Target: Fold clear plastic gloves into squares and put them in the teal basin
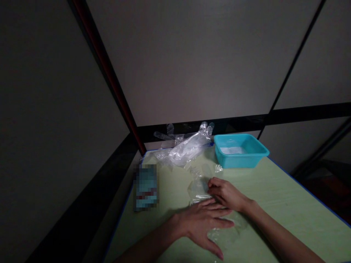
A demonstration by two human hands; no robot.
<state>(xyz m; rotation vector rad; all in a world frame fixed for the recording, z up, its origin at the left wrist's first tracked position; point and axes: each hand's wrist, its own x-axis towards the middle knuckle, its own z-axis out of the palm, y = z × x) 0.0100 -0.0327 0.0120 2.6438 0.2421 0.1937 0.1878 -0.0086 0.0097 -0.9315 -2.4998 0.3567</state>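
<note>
A clear plastic glove (199, 188) lies on the table, its finger parts pointing away from me. My left hand (205, 223) rests flat over the glove's near part with fingers spread. Just beyond it, my right hand (223, 191) is closed above the glove, its fingers curled; whether they pinch the film is hidden. A heap of more clear plastic gloves (186, 149) lies at the table's back edge, some finger parts sticking up against the wall.
A turquoise plastic basin (238, 160) stands at the back right with something white inside. On the left lies a blurred-out bluish item (146, 187). The pale green table (290, 204) has blue edging and meets panelled walls at the back and left.
</note>
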